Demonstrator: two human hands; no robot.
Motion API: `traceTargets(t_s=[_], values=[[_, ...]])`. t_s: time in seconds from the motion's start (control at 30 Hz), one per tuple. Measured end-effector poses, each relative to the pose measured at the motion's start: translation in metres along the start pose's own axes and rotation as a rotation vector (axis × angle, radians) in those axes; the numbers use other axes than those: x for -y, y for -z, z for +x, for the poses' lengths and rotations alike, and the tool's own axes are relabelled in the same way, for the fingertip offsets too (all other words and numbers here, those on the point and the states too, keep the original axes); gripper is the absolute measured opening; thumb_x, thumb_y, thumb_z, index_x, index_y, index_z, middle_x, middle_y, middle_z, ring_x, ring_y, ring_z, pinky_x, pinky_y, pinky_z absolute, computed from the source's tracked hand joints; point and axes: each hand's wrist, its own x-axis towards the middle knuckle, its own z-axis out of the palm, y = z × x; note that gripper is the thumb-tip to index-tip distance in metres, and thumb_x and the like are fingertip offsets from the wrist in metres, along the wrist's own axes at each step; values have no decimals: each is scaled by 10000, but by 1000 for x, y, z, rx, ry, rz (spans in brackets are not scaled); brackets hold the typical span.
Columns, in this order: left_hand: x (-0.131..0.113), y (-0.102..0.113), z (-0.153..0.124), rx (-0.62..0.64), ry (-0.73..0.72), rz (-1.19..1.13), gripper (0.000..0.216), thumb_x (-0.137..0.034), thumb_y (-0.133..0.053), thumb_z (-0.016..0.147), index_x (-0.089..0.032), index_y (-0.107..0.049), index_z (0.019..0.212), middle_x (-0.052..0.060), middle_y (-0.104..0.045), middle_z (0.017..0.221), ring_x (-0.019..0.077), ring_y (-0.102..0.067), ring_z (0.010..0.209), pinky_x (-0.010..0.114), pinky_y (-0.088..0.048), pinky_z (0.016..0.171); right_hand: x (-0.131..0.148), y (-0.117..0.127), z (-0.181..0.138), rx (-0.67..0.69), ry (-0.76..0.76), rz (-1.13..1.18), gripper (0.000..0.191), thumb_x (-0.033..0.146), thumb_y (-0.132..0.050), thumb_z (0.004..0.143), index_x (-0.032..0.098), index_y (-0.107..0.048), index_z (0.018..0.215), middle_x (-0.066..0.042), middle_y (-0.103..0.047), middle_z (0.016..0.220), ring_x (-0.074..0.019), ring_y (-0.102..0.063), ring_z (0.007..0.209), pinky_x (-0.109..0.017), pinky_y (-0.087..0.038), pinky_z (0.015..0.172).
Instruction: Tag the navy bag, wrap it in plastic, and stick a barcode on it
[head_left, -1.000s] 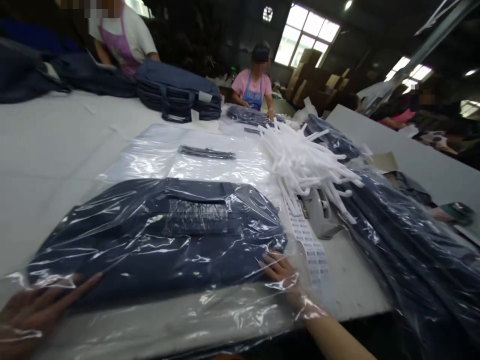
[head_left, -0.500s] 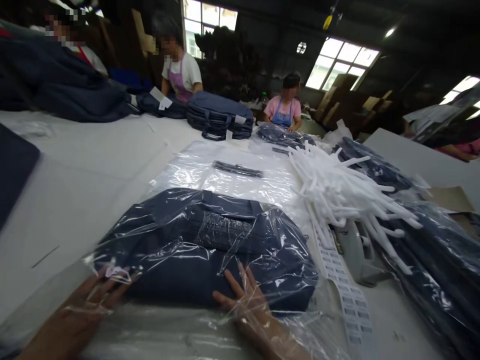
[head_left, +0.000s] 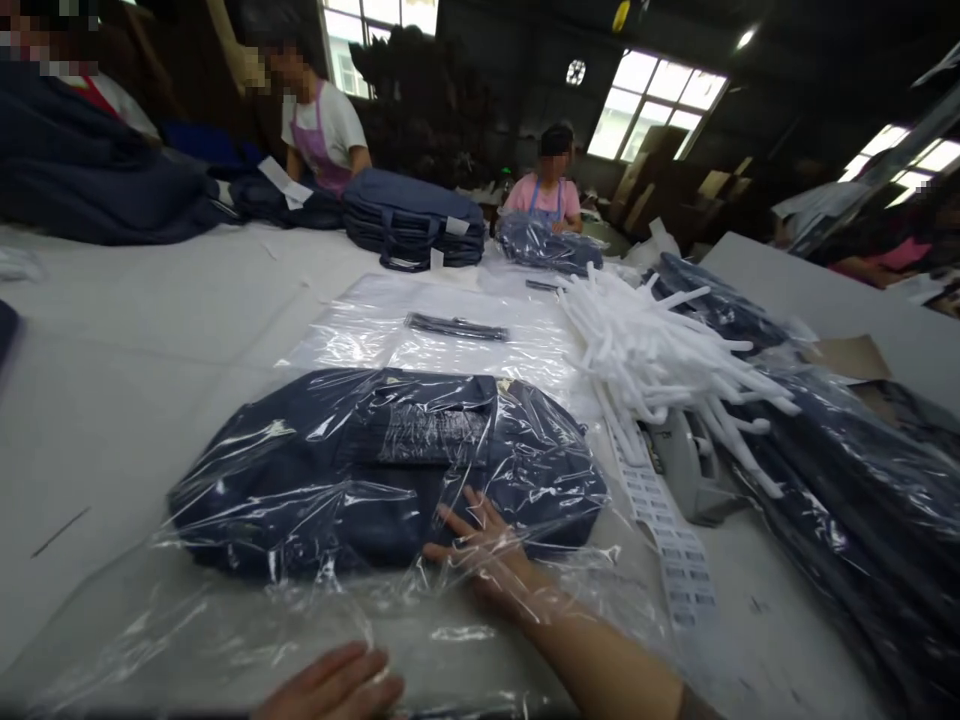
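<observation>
Right hand (head_left: 487,560) flat (inside bag (head_left: 315,600))

Glossy, crinkled clear plastic bag (head_left: 315,560) over matt navy cloth garment (head_left: 360,470); smooth white plastic hangers (head_left: 660,350); matt grey table (head_left: 135,340).

Right hand (head_left: 480,550): inside the mouth of the clear plastic bag (head_left: 225,620), fingers spread and extended flat, palm down, fingertips against the near edge of the bagged navy garment (head_left: 360,470). Forearm bare, running out toward the lower right. Left hand (head_left: 337,685): at the bag's near edge, outside the film, fingers loosely curled, mostly cut off by the frame.
</observation>
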Motion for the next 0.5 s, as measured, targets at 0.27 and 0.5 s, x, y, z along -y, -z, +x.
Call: traceTargets(t_s=[0.27,0.5], values=[[67,17,85,186,98,-131,276,-45,-484,854,-195,-630,1033,45,-628,858,185,-579,762,294,-447,674,-1,-11,-1,-124,12,-139,460,454,-427,957,541,-304,1391,66,-163,1587,-332,-151,1449,-557,-268,1140],[31,39,55,326,-39,-448,338,-95,-414,880,-194,-561,1167,34,-624,826,170,-575,701,271,-402,582,14,-19,-13,-193,80,-137,518,482,-482,927,512,-297,1410,20,-189,1586,-360,-185,1436,-571,-298,1116]])
